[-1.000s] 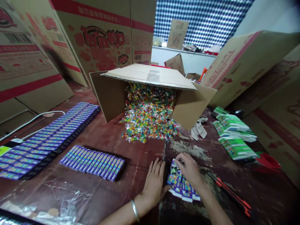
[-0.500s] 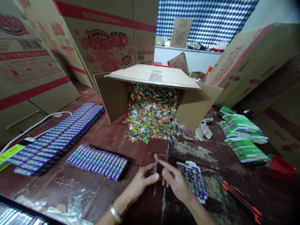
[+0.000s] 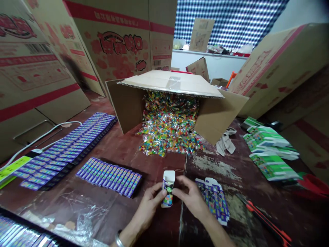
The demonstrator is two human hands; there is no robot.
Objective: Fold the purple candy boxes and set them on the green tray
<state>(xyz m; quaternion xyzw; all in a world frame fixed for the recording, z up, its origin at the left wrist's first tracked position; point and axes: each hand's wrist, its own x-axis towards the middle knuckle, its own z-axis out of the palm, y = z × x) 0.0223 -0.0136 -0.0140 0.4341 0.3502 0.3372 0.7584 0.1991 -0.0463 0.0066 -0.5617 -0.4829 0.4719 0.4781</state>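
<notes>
Swung from edge-on to face-on since earlier, sm. carton (image 3: 168, 200) is at view's 6 o'clock, pinched in L hand (image 3: 149, 203), R hand (image 3: 192, 197) curled at its 3 o'clock edge, grip unclear; prob. squaring-up step, next likely needs white flap (image 3: 169, 175) folded w/o crushing.

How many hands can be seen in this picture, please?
2: the left hand holds a small printed carton; the right hand is at the carton's right side. No others show.

There's a yellow-green power strip (image 3: 15, 167) way over left, a big red-printed carton (image 3: 115, 25) behind, checkered curtain (image 3: 231, 20) at the back, plus a crumpled pale cloth (image 3: 225, 145) and some orange-and-black tool (image 3: 267, 220) off right.
</notes>
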